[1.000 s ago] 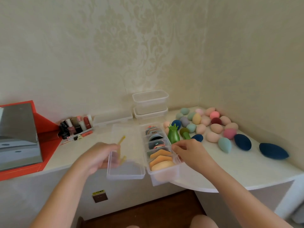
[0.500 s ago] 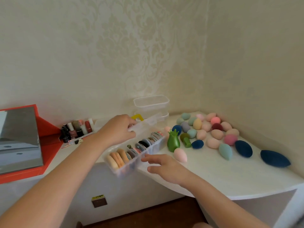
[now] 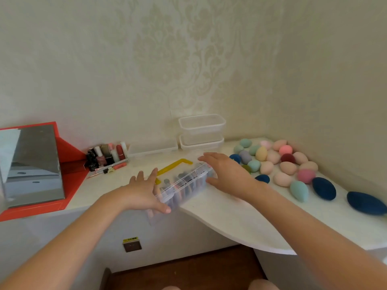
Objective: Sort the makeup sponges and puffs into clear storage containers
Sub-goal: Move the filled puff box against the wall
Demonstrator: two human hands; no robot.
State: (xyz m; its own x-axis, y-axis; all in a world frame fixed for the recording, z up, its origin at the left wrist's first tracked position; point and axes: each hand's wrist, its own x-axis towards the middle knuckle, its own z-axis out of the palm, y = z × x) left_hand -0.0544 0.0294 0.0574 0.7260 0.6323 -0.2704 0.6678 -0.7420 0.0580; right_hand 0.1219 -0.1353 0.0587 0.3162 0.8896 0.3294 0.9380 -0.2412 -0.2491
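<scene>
A long clear compartment box with puffs inside lies diagonally on the white counter, its lid down and its near end over the counter's edge. A yellow handle sticks out behind it. My left hand presses on the near end, fingers straight and spread, thumb along the front. My right hand lies flat over the far end, thumb beside the box. Several loose egg-shaped sponges in pastel colours lie to the right, with two big dark blue ones nearer the front.
Two empty clear tubs are stacked at the back wall, with a flat clear lidded box to their left. Nail polish bottles and a red-framed mirror stand at the left. Walls close off the back and right.
The box's lid has come down and the box now lies flatter on the counter. My left hand left the lid for the near end; my right hand moved up onto the far end.
</scene>
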